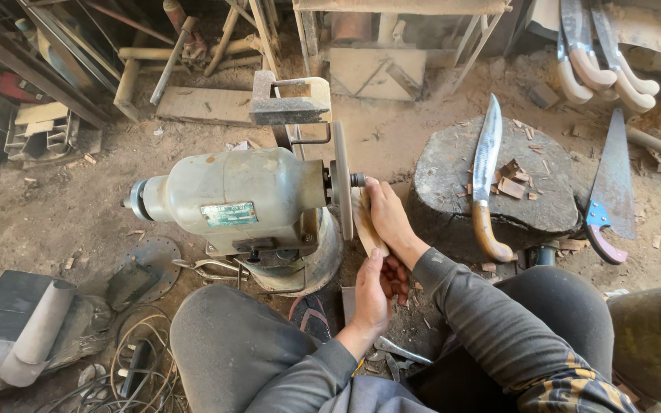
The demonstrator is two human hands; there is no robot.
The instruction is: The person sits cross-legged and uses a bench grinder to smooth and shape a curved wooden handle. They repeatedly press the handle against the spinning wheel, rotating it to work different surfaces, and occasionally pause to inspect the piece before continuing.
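Head view, left to right: a grey folded sheet lies on the dirt floor at the far left, with loose wire coils just beside it. Next comes a pale green bench grinder motor, its grinding disc mounted edge-on at the right end. Against the disc's right face sits a pale wooden handle piece, tilted, upper end at the disc and lower end toward the person. The left hand clamps its fingers around the lower end of the wood; the right hand wraps its fingers over the upper part, pressing it to the disc. Further right, a stone block bears a curved knife with a wooden handle and wood chips. A saw with a blue and red grip lies on the ground at the far right.
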